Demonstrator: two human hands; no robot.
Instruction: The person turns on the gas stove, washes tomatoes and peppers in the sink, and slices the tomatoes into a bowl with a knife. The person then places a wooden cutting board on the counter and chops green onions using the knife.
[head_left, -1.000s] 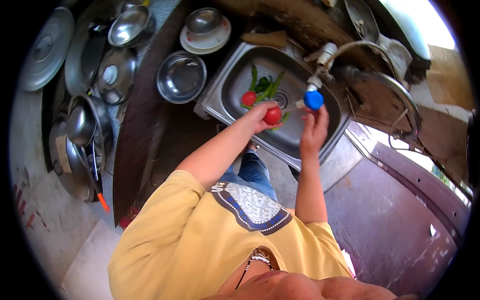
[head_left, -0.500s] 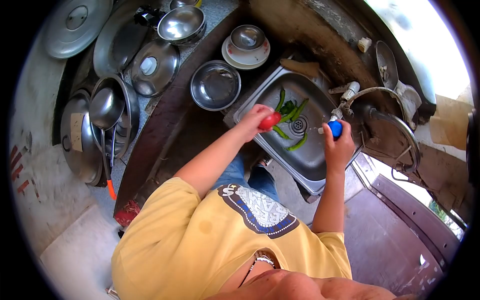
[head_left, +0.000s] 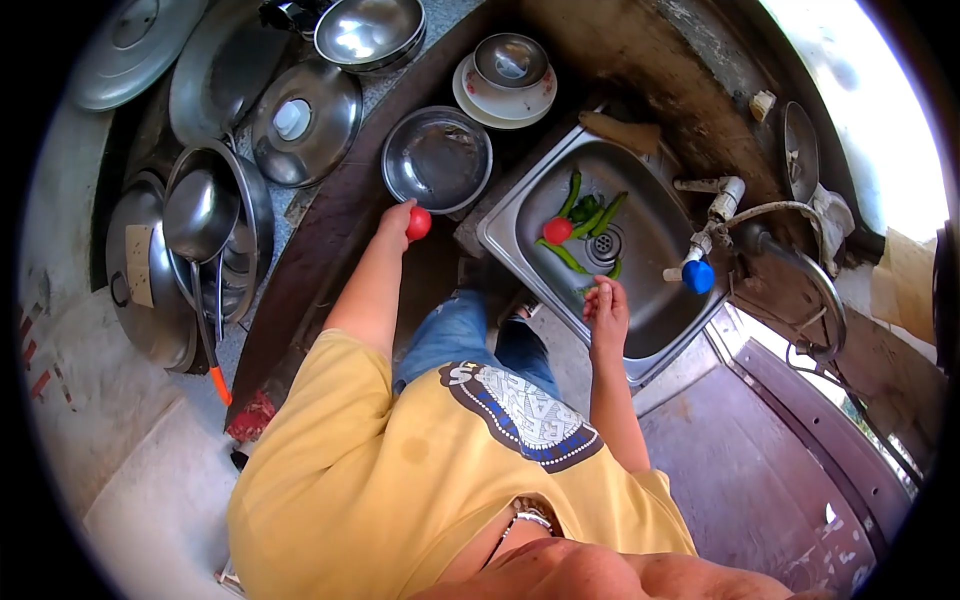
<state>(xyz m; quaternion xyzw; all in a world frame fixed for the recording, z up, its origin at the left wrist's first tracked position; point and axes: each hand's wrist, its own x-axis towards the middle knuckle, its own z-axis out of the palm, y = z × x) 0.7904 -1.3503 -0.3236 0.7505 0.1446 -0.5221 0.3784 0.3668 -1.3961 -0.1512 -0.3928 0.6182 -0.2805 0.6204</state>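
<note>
My left hand [head_left: 397,222] is closed around a red tomato [head_left: 419,224], just below the front rim of a steel bowl [head_left: 432,160]. My right hand [head_left: 607,312] hovers over the near side of the steel sink [head_left: 530,262], its fingers curled together with nothing visible in them. Partly behind those fingers lies a green chili pepper [head_left: 615,268] in the sink. Another red tomato [head_left: 557,231] rests there among several long green peppers [head_left: 611,212] and a darker green pepper [head_left: 585,208], left of the drain [head_left: 604,243].
A tap with a blue handle [head_left: 698,276] stands at the sink's right side, with a hose [head_left: 770,208] behind it. Stacked plates with a small bowl [head_left: 511,62] sit beyond the steel bowl. Pots, a lid [head_left: 306,122] and a ladle [head_left: 202,215] crowd the left counter.
My left hand has moved left with a tomato, from over the sink to near the steel bowl. My right hand has let go of the blue tap handle and moved left. A tomato now shows in the sink.
</note>
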